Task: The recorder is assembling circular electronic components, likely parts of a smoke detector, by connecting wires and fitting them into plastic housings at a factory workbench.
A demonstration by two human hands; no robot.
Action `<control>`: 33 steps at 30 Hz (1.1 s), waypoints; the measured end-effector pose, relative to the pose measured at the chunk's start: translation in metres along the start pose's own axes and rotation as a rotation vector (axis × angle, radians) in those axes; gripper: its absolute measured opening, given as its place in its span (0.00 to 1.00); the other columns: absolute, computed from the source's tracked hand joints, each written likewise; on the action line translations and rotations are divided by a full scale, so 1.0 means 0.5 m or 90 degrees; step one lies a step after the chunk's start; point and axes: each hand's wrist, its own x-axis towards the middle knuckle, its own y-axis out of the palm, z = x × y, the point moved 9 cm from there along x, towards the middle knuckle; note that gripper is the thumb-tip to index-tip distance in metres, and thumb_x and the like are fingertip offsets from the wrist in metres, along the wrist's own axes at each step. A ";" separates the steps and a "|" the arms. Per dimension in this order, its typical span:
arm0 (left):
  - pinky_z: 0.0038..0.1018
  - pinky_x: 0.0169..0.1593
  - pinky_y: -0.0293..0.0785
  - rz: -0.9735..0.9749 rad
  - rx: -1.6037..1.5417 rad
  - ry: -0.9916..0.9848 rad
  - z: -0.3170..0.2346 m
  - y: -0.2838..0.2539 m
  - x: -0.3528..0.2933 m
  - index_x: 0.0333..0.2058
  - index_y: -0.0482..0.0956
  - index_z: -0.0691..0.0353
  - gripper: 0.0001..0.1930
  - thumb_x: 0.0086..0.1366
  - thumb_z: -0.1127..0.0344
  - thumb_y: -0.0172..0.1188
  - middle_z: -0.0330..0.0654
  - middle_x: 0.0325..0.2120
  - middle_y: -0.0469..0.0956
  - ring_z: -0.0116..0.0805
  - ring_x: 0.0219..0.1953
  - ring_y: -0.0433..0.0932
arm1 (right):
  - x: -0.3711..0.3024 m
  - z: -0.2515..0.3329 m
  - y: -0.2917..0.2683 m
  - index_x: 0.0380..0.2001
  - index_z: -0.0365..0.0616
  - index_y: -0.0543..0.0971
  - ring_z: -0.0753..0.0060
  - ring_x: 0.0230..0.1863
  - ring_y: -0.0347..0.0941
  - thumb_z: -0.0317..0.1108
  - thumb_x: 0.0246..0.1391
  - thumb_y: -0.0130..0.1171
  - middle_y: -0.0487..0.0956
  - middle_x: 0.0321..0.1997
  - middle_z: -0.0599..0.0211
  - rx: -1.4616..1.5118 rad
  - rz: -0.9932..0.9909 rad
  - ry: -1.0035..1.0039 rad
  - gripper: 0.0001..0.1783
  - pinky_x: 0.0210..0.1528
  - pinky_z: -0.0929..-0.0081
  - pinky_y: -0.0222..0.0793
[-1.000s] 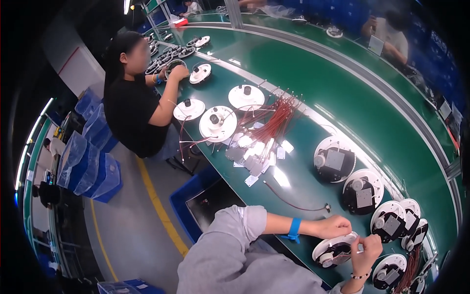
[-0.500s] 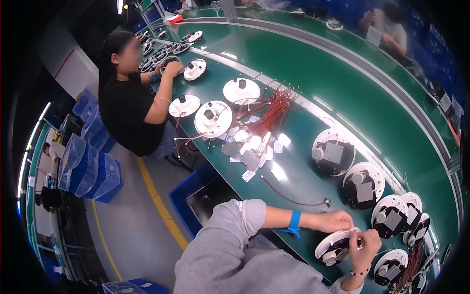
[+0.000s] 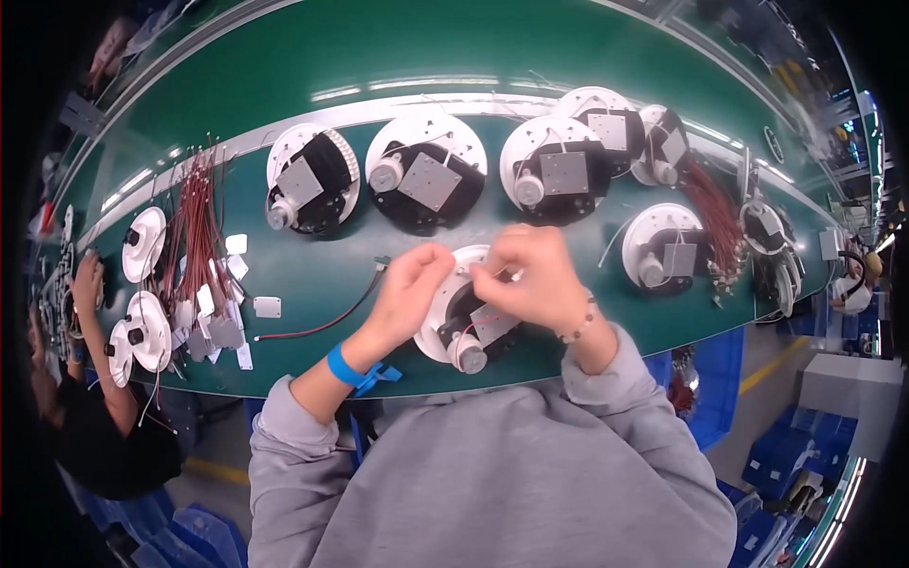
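A round white disc assembly (image 3: 432,329) lies on the green bench right in front of me, with a dark plate, a small motor (image 3: 469,353) and a grey metal box (image 3: 494,323) on its face. My left hand (image 3: 412,292) is closed in a pinch over its upper left rim; whatever is between the fingertips is hidden. Across from it, my right hand (image 3: 536,275) pinches a thin white wire, whose pale end (image 3: 516,275) shows by the fingers. The two hands are slightly apart above the disc's top edge.
Similar disc assemblies (image 3: 426,180) line the far side, another (image 3: 663,248) sits to my right. Left lie a loose red-black cable (image 3: 327,327), small white plates (image 3: 267,307) and a red wire bundle (image 3: 196,222). More red wires (image 3: 715,222) are at right. A co-worker's arm (image 3: 104,331) is far left.
My view has swung from the left, facing the co-worker, to straight over the disc assembly. Both hands stay pinched at its rim, with the right now slightly farther from the left.
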 end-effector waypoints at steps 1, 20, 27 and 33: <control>0.15 0.30 0.62 0.002 0.010 0.007 0.003 0.003 0.001 0.28 0.71 0.64 0.09 0.62 0.66 0.45 0.31 0.23 0.69 0.16 0.27 0.65 | -0.008 -0.007 -0.001 0.07 0.40 0.69 0.66 0.14 0.65 0.27 0.30 0.59 0.68 0.10 0.64 -0.002 -0.008 0.010 0.10 0.17 0.75 0.58; 0.19 0.35 0.69 0.025 -0.098 -0.022 0.000 0.014 -0.003 0.39 0.69 0.67 0.14 0.62 0.64 0.41 0.41 0.32 0.73 0.23 0.32 0.72 | -0.006 0.028 0.011 0.12 0.43 0.72 0.63 0.17 0.67 0.32 0.31 0.60 0.71 0.13 0.64 -0.184 -0.006 -0.058 0.08 0.23 0.73 0.61; 0.22 0.41 0.71 0.183 -0.178 -0.151 0.027 0.021 -0.008 0.43 0.67 0.67 0.14 0.62 0.65 0.44 0.41 0.36 0.73 0.26 0.38 0.73 | -0.020 0.003 0.032 0.33 0.40 0.69 0.54 0.22 0.69 0.32 0.39 0.55 0.72 0.22 0.58 -0.126 0.055 0.066 0.15 0.27 0.66 0.64; 0.22 0.43 0.70 0.195 -0.082 -0.076 0.021 0.018 -0.003 0.45 0.66 0.70 0.15 0.59 0.73 0.49 0.44 0.39 0.72 0.27 0.39 0.73 | -0.007 0.014 0.001 0.32 0.38 0.69 0.57 0.23 0.67 0.29 0.39 0.56 0.68 0.21 0.61 -0.084 -0.046 -0.047 0.14 0.22 0.70 0.62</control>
